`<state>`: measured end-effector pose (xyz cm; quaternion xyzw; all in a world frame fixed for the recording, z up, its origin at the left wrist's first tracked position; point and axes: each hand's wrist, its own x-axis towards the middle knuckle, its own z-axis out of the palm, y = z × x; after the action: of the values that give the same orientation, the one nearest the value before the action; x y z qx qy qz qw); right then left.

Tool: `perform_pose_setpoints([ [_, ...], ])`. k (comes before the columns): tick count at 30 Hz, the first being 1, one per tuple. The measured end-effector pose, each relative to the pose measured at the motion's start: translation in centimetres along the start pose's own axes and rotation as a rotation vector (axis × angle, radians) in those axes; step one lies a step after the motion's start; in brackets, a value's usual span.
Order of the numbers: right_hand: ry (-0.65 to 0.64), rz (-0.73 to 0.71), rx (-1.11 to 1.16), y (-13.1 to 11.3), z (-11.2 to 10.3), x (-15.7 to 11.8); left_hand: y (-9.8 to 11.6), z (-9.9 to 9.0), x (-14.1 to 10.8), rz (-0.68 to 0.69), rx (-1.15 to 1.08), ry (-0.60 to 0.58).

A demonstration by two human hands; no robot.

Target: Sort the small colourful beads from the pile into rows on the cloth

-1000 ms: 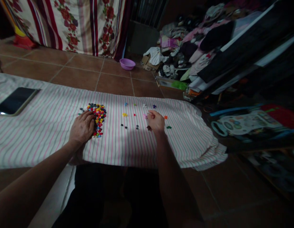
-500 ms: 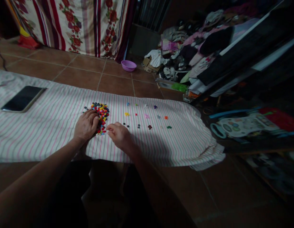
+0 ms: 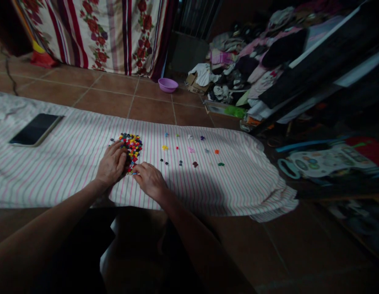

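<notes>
A pile of small multicoloured pieces [image 3: 134, 148] lies on the striped cloth [image 3: 76, 163]. My left hand [image 3: 112, 163] rests on the pile's left side, fingers spread a little over it. At the pile's lower right edge, the fingertips of my right hand [image 3: 150, 179] are pressed together among the pieces; whatever they hold is too small to name. To the right, small colour groups sit in rows, among them yellow pieces [image 3: 165, 148], pink pieces [image 3: 191, 150], an orange one [image 3: 217, 151], brown ones [image 3: 195, 164] and green ones [image 3: 221, 164].
A dark-screened tablet or phone [image 3: 36, 129] lies on the cloth at the left. Beyond the cloth, a purple basin [image 3: 168, 85] stands on the tiled floor. Heaped clothes [image 3: 235, 69] and a light toy panel [image 3: 327, 161] are at the right.
My right hand has moved slightly left and down, its fingertips now touching the pile's lower edge. My left hand stays on the pile. The whole view has shifted slightly.
</notes>
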<state>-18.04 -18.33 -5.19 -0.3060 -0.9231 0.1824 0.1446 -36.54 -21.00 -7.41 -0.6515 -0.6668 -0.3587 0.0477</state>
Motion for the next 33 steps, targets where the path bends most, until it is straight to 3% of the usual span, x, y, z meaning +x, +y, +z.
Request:
perform_pose_setpoints([
  [5, 0.072, -0.086, 0.120, 1.0, 0.3, -0.7, -0.1, -0.3, -0.4, 0.022, 0.027, -0.011],
  [12, 0.113, -0.142, 0.165, 1.5, 0.7, -0.9, 1.2, -0.9, -1.1, 0.178, 0.091, -0.141],
  [21, 0.083, -0.188, 0.053, 1.9, 0.6, -1.4, 1.3, -0.2, -1.3, 0.164, 0.093, -0.106],
  [33, 0.093, -0.136, 0.048, 2.7, -1.1, -2.4, 1.0, -0.2, -1.4, 0.163, 0.075, -0.090],
])
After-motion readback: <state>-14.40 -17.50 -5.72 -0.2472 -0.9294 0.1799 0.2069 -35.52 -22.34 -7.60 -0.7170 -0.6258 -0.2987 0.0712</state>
